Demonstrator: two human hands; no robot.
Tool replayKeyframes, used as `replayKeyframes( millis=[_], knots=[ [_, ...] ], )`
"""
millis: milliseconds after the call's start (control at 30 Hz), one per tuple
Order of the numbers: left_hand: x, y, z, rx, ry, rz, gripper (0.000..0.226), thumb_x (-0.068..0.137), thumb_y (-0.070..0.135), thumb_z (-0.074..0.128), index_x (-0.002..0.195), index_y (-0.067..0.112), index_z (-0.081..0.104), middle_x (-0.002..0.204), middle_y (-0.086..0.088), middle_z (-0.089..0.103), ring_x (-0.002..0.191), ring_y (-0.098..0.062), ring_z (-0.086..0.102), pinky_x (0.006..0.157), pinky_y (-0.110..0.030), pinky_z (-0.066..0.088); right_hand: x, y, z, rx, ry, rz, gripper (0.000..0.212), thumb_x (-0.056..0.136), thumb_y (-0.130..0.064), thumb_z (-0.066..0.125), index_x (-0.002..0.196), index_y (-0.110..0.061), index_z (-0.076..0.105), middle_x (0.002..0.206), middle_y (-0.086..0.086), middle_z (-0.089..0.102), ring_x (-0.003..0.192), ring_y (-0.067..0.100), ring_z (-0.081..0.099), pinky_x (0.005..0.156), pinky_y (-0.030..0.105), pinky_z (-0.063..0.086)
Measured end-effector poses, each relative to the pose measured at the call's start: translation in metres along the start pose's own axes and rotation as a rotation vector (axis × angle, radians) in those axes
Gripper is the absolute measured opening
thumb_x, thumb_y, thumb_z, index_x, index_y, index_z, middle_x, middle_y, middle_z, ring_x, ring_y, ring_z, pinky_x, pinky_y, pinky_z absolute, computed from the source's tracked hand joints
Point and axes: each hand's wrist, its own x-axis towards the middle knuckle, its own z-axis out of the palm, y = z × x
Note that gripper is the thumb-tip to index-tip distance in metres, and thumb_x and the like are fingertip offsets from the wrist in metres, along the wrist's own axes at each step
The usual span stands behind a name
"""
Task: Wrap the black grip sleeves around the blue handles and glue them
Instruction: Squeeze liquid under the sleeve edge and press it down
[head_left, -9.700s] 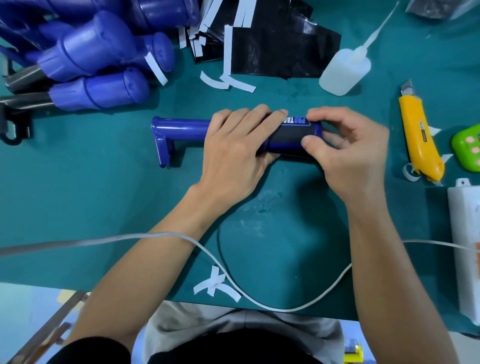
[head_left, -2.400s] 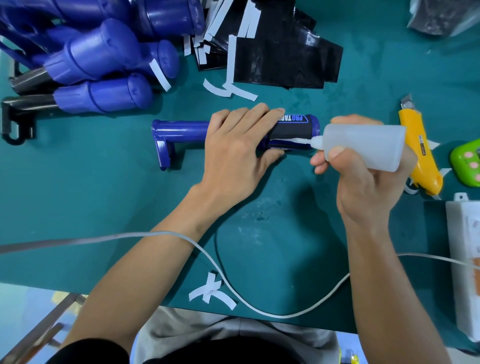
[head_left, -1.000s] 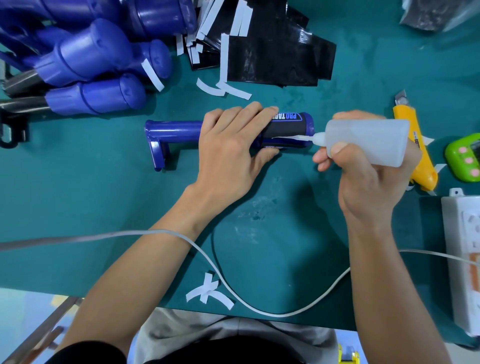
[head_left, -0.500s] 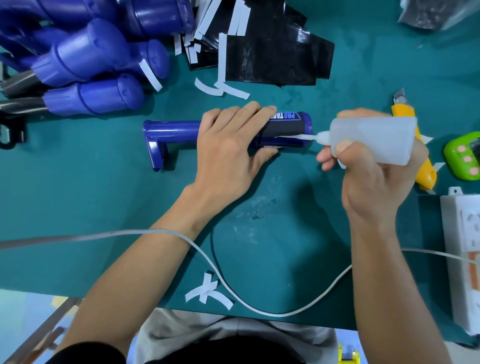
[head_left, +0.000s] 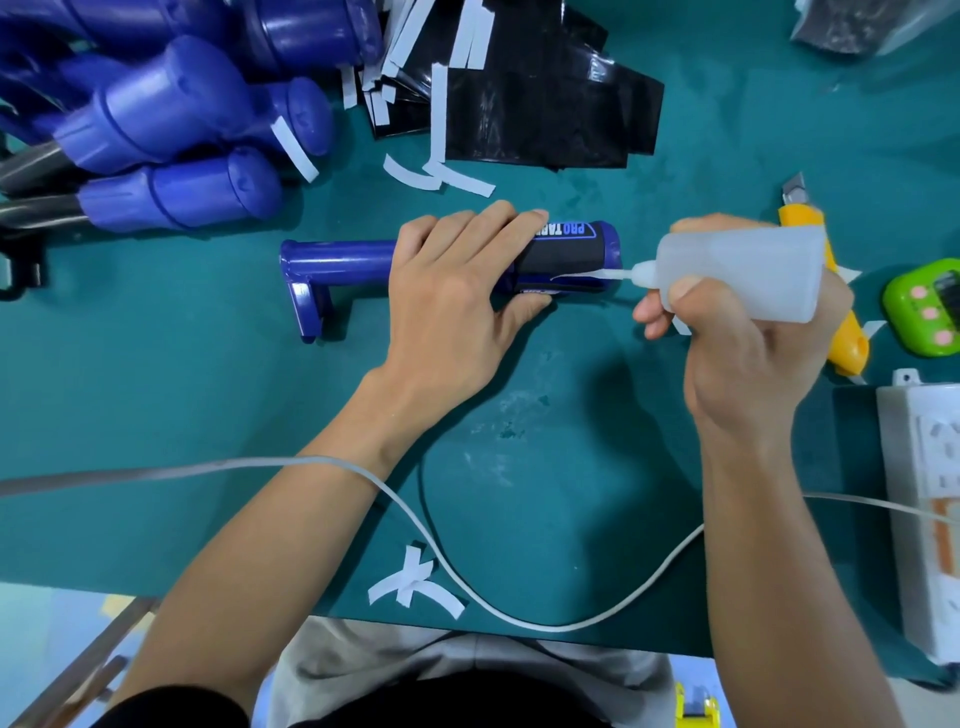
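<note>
A blue handle (head_left: 337, 262) lies across the green mat, its right end wrapped in a black grip sleeve (head_left: 563, 257) with white lettering. My left hand (head_left: 457, 296) lies over the handle's middle, fingers stretched across the sleeve and thumb under it, pressing it down. My right hand (head_left: 743, 332) grips a translucent glue bottle (head_left: 737, 273) held sideways. Its thin nozzle lies along the sleeve's lower seam near the right end.
Other blue handles (head_left: 171, 197) pile up at the far left. Black sleeve sheets (head_left: 530, 114) and white backing strips (head_left: 441, 176) lie behind. A yellow utility knife (head_left: 841, 332), green timer (head_left: 930, 312) and white power strip (head_left: 919, 509) sit right. A white cable (head_left: 519, 618) crosses the front.
The glue bottle has drawn slightly rightward along the seam over the last second. Much earlier, my right hand held the sleeve end with no bottle in it. My left hand stays put.
</note>
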Motion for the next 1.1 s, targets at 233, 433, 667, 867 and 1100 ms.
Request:
replayKeyframes(
  millis=[233,433,667,867,1100],
  knots=[
    [0.0006,-0.0001,-0.0006,0.001,-0.002,-0.002,0.051,0.093,0.049,0.075,0.132,0.017,0.07,0.127,0.003,0.069,0.106,-0.022,0.061,0.098,-0.035,0.035,0.0053,0.0023,0.0025,-0.023,0.013,0.017,0.04,0.076,0.003,0.059,0.073,-0.033,0.077,0.075,-0.006,0.072,0.056,0.04,0.064,0.053,0.037,0.049],
    [0.0009,0.0017,-0.0013,-0.005,-0.009,-0.002,0.051,0.093,0.049,0.075,0.132,0.016,0.07,0.127,0.003,0.069,0.106,-0.022,0.061,0.098,-0.034,0.034,0.0057,0.0036,0.0006,-0.012,0.011,0.033,0.041,0.076,0.004,0.059,0.072,-0.033,0.077,0.074,-0.006,0.071,0.057,0.04,0.066,0.054,0.034,0.048],
    [0.0003,0.0021,0.0001,-0.005,-0.003,-0.001,0.051,0.093,0.049,0.075,0.131,0.016,0.07,0.127,0.003,0.069,0.106,-0.022,0.061,0.097,-0.035,0.035,0.0053,0.0024,-0.0008,0.021,0.039,0.065,0.042,0.076,0.003,0.057,0.071,-0.034,0.076,0.074,-0.004,0.071,0.056,0.042,0.063,0.055,0.034,0.047],
    [-0.0003,0.0003,0.0004,-0.006,-0.002,-0.001,0.051,0.094,0.05,0.074,0.132,0.017,0.07,0.128,0.003,0.069,0.106,-0.021,0.06,0.098,-0.035,0.034,0.0069,0.0018,0.0002,-0.005,0.05,0.079,0.04,0.076,0.002,0.058,0.07,-0.033,0.075,0.071,-0.005,0.07,0.055,0.04,0.063,0.054,0.035,0.048],
    [-0.0001,0.0005,0.0007,-0.004,-0.003,-0.003,0.051,0.093,0.05,0.074,0.132,0.017,0.07,0.127,0.004,0.069,0.106,-0.022,0.06,0.097,-0.035,0.035,0.0092,-0.0021,-0.0014,0.004,0.075,0.102,0.039,0.075,0.001,0.057,0.067,-0.033,0.074,0.069,-0.003,0.07,0.053,0.043,0.06,0.054,0.035,0.047]
  ],
)
